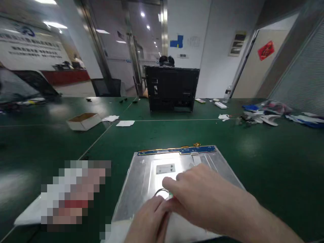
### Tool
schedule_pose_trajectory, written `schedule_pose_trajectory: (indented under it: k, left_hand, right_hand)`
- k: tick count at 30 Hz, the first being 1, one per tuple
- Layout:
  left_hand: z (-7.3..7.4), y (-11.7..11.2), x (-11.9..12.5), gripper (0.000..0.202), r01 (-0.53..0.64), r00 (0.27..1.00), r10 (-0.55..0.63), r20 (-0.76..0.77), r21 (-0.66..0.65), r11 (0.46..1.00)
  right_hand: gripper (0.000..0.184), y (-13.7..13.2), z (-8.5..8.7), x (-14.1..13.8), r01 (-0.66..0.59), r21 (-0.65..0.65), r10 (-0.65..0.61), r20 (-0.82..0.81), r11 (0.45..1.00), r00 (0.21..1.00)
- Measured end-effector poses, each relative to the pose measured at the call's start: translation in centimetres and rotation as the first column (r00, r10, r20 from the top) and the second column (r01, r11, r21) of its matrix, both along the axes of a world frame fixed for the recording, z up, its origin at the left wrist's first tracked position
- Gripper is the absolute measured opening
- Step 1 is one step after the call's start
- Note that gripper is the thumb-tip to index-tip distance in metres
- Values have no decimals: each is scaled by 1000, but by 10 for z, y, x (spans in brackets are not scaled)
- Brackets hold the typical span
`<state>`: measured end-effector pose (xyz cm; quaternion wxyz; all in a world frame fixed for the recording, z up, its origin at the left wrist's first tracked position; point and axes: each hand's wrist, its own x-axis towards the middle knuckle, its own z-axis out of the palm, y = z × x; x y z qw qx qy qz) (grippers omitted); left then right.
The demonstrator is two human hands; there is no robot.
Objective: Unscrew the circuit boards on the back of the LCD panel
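Silver metal makes up the broad, flat panel [144,182] lying at 6 o'clock of the view, its ridged, shiny face turned up. A narrow blue circuit strip [174,151] runs along its far edge, a pale flat ribbon [196,158] joins it at about 1 o'clock of the panel, and a small grey label [165,168] sits near 12.

Both hands are together over the panel, the right hand [202,189] overlapping the left hand [148,219], fingers curled in. A thin curved loop [161,191] and a speck of green and red show beside them; I cannot tell what they grip.

Smooth, dark green, softly reflective, the surface [152,133] spreads out all around. At 9 o'clock stand a shallow whitish box [84,125] and flat white paper [125,123]; at 8, something pixelated beyond reading. A black monitor [173,88] stands at 12, its back this way. Crumpled plastic [275,107] heaps at 3, a clear bottle [227,94] nearer 2.

Beyond are glass partitions at 11, white walls, and a red decoration [266,50] at 2.
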<state>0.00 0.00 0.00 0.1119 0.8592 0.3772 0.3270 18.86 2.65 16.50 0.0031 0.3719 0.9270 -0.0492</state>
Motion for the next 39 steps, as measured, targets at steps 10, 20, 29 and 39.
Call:
schedule_pose_trajectory:
  k: [10,20,29,39]
  left_hand:
    - [10,-3,0,23,-14,996,3,-87,-124,992]
    - [6,-1,0,22,-4,998,-1,-63,-79,997]
    - [11,-3,1,18,-11,999,10,-43,-35,999]
    - [11,-1,2,21,-13,998,10,-55,-57,998]
  right_hand:
    - [11,-3,-1,4,-72,27,73,-77,997,994]
    - [14,-2,-6,5,-119,41,122,-99,992,988]
    - [7,0,1,0,-70,40,71,-24,997,997]
    - [15,-2,-3,7,-167,46,171,-84,985,982]
